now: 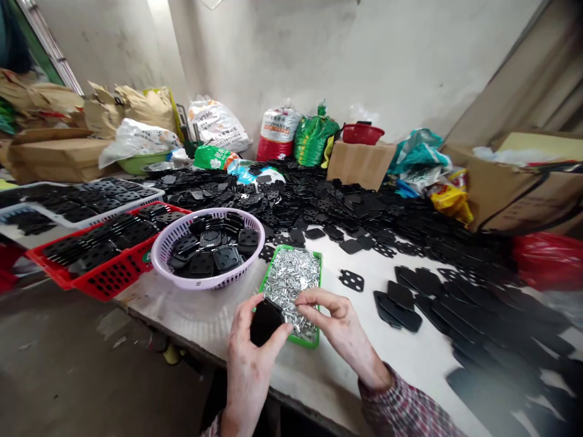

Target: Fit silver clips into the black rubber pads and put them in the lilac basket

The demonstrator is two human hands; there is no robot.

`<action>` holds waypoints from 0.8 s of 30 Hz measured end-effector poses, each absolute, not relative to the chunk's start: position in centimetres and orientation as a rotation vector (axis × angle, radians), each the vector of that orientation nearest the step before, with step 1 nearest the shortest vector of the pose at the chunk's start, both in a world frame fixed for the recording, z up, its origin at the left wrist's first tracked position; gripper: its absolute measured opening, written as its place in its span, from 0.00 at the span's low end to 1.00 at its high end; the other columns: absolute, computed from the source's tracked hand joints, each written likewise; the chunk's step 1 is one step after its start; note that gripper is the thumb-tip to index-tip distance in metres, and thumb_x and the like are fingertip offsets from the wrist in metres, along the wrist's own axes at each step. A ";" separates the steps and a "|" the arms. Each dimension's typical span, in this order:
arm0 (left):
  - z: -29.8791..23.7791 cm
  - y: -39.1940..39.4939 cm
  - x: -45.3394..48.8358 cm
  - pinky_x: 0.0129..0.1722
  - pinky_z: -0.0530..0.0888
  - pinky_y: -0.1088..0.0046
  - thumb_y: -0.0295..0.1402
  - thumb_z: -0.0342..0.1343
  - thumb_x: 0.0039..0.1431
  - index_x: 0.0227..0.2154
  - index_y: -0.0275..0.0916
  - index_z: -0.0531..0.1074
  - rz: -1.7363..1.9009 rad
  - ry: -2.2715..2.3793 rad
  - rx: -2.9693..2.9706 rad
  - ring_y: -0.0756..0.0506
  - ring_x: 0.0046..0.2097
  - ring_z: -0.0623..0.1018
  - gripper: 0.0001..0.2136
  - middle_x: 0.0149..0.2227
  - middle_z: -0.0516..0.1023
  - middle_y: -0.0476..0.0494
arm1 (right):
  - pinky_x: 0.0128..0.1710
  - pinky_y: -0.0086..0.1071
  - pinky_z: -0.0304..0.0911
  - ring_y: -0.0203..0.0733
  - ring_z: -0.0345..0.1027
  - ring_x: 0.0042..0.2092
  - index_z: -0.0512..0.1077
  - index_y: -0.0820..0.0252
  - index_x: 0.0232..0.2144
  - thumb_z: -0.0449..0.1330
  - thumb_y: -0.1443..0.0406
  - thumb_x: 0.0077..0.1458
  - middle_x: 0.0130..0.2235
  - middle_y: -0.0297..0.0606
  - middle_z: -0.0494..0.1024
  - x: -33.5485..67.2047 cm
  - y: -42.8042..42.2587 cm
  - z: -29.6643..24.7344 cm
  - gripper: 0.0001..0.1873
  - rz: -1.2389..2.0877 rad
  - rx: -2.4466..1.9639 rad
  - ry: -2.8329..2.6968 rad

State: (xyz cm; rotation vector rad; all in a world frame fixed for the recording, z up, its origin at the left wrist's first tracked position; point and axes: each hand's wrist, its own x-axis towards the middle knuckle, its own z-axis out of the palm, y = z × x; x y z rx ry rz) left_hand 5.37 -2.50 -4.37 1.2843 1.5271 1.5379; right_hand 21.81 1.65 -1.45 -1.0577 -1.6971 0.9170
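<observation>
My left hand (248, 364) grips a flat black plastic plate (266, 321) upright between thumb and fingers, at the near edge of a green-rimmed tray (317, 297). The tray holds a heap of small silver metal pins (289, 285). My right hand (339, 325) hangs over the tray's right side, its thumb and fingertips pinched close to the black plate. Whether a pin sits between those fingertips is hidden. Neither hand touches the lilac basket (157, 255) to the left, which is full of similar black plates.
A red crate (104, 279) and a white crate (59, 221) hold rows of black plates on the table's left. Black plates (319, 206) lie heaped across the far table and spread to the right. Sacks and cardboard boxes (359, 164) line the wall behind.
</observation>
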 end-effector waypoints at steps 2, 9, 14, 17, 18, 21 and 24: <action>-4.1 -2.6 5.8 0.57 0.66 0.58 0.40 0.66 0.50 0.50 0.45 0.70 1.550 1.538 1.313 0.38 0.56 0.71 0.24 0.52 0.74 0.42 | 0.42 0.35 0.67 0.46 0.72 0.41 0.78 0.59 0.33 0.63 0.61 0.58 0.36 0.37 0.80 21.6 0.8 -0.9 0.07 1.059 -1.020 -1.554; -4.3 -2.8 7.2 0.56 0.66 0.60 0.38 0.67 0.49 0.50 0.46 0.70 1.532 1.493 1.326 0.38 0.55 0.72 0.24 0.52 0.74 0.43 | 0.39 0.36 0.68 0.47 0.72 0.38 0.80 0.60 0.32 0.65 0.60 0.54 0.34 0.38 0.80 20.9 -0.3 -1.0 0.09 1.112 -1.031 -1.364; -3.8 -2.6 7.4 0.51 0.69 0.62 0.40 0.67 0.48 0.49 0.45 0.70 1.501 1.519 1.233 0.39 0.51 0.73 0.24 0.50 0.75 0.43 | 0.38 0.34 0.67 0.46 0.72 0.36 0.79 0.59 0.30 0.63 0.61 0.55 0.33 0.36 0.80 20.5 -0.5 -1.0 0.07 1.033 -1.045 -1.344; -3.6 -2.5 7.4 0.49 0.70 0.62 0.41 0.68 0.47 0.49 0.44 0.70 1.507 1.527 1.190 0.39 0.49 0.74 0.25 0.48 0.75 0.43 | 0.38 0.32 0.67 0.45 0.72 0.36 0.78 0.59 0.28 0.63 0.61 0.55 0.32 0.36 0.80 20.3 -0.8 -1.1 0.08 0.935 -1.066 -1.374; -3.6 -2.5 7.4 0.49 0.70 0.61 0.42 0.68 0.46 0.49 0.44 0.69 1.511 1.527 1.181 0.39 0.49 0.74 0.26 0.47 0.75 0.43 | 0.37 0.32 0.67 0.45 0.72 0.36 0.78 0.59 0.28 0.63 0.61 0.55 0.32 0.36 0.80 20.3 -0.8 -1.2 0.08 0.918 -1.074 -1.378; -3.7 -2.6 7.4 0.50 0.69 0.61 0.41 0.69 0.45 0.49 0.44 0.69 1.518 1.516 1.155 0.38 0.49 0.74 0.27 0.48 0.74 0.43 | 0.37 0.31 0.67 0.44 0.72 0.35 0.77 0.59 0.28 0.62 0.61 0.56 0.31 0.35 0.79 20.2 -1.0 -1.5 0.08 0.894 -1.106 -1.368; -3.9 -2.8 7.6 0.51 0.68 0.60 0.41 0.68 0.47 0.49 0.45 0.68 1.520 1.503 1.166 0.39 0.51 0.73 0.26 0.49 0.73 0.43 | 0.36 0.30 0.67 0.44 0.72 0.35 0.76 0.58 0.27 0.62 0.61 0.56 0.31 0.35 0.79 20.0 -1.2 -1.7 0.09 0.811 -1.114 -1.354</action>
